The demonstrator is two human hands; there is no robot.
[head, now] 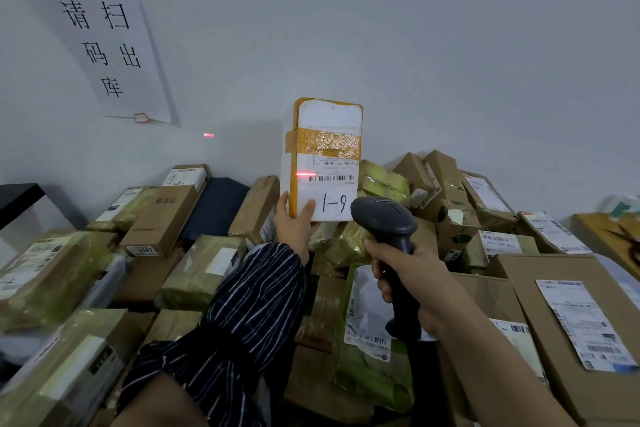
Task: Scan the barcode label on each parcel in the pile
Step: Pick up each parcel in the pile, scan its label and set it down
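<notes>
While pinching the parcel (pixel 325 156) at its lower left corner, holds it upright with the label side facing back toward the camera. Left hand (pixel 294 222) grip closed on that corner, thumb laid on the face beside the handwritten marking. Below and just right of the parcel, wraps the right hand (pixel 412 284) round the handle of the scanner (pixel 384 218), grip closed on it, head aimed up at the parcel's face. Across the lower part of the parcel, a printed barcode label (pixel 330 178). Throws a short red scan line (pixel 305 174) onto only the left end of that barcode (with a second red mark (pixel 209 135) landing on the wall well left of the parcel). Beneath and behind the parcel, to both sides, the pile (pixel 162 215) of boxes and bags.

Looks like the aiming step, with no clean read likely yet. Could fail to register, since the beam seems to spill past the parcel's left edge rather than crossing the whole code. Could also catch glare from the shiny tape just above the barcode. Could lose the parcel from so small a pinch, dropping it back among unscanned ones and inviting a miss or a double scan.
</notes>
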